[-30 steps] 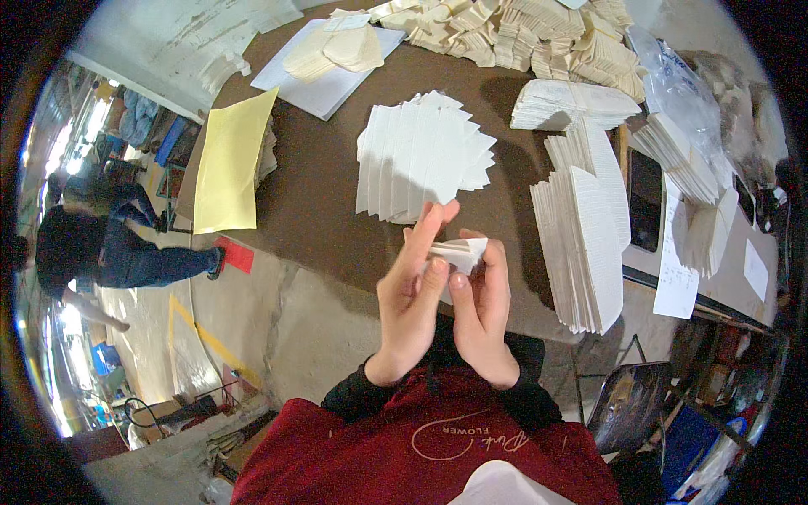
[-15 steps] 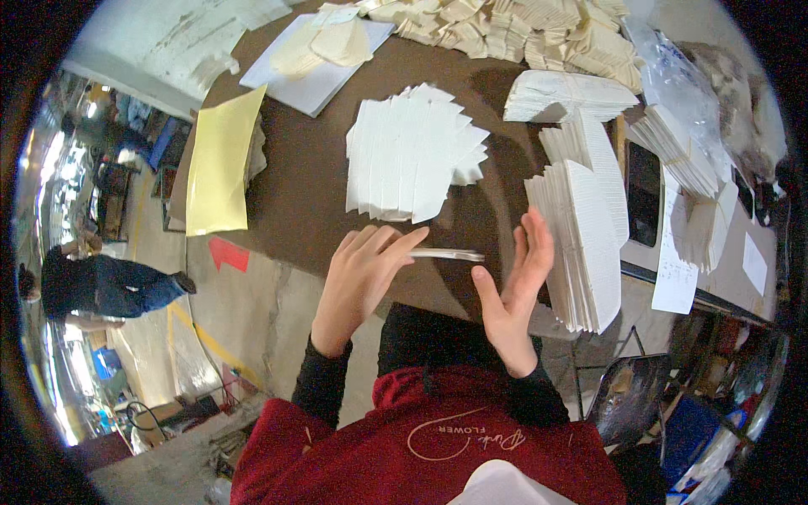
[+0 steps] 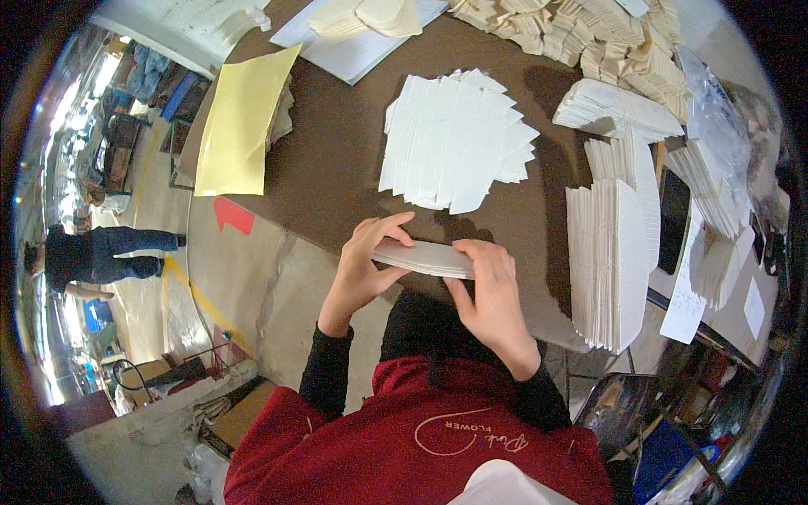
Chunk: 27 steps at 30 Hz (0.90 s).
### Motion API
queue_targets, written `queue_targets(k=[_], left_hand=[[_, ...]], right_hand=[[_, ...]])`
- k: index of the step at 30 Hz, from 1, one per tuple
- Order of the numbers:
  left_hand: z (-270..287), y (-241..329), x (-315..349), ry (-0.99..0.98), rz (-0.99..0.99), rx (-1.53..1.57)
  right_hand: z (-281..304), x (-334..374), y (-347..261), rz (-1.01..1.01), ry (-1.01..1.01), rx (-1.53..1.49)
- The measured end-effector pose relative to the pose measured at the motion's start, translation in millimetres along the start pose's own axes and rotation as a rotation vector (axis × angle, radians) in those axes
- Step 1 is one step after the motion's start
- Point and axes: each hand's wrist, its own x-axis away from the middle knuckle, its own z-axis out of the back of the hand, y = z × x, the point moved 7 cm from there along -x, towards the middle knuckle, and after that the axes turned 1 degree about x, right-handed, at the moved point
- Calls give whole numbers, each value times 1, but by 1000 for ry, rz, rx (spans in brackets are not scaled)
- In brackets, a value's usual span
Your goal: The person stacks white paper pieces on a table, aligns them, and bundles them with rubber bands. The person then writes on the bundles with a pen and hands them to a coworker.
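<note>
Between my two hands, close to the table's near edge, is a thin stack of white flat pieces (image 3: 425, 257). My left hand (image 3: 357, 273) is closed on its left end, thumb at the near side. The right end is gripped by my right hand (image 3: 495, 295), fingers over the far side and thumb below. Whether the pieces are paper, card or cloth, I cannot tell. Just beyond lies a fanned pile of white pieces (image 3: 459, 139), apart from both hands. To my right, long white stacks of pieces (image 3: 619, 261) lie along the table.
A yellow sheet (image 3: 244, 122) lies at the left on the brown table (image 3: 328, 160). Cream bundles (image 3: 581, 38) fill the far right, near another white stack (image 3: 619, 109). A phone-like dark object (image 3: 675, 220) and a paper slip (image 3: 683, 295) sit rightward. A person (image 3: 105, 254) stands far left.
My right hand, held open before, has closed on the right end of the thin stack. The stack has tilted to show its broad side. The whole view has shifted, and the person at left has moved.
</note>
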Motion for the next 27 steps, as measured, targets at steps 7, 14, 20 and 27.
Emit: queue_targets(k=[7,14,20,27], left_hand=[[-8,1,-13,-70,-129,93],[-9,-8,0,-111,-111,60],[12,6,0,441,-115,485],[-17,29,-23,225,132,443]], right_hand=[[5,-6,3,-34,29,112],[12,1,-2,101,24,327],[83,35,-46,61,162,49],[199,87,-7,-464,729,135]])
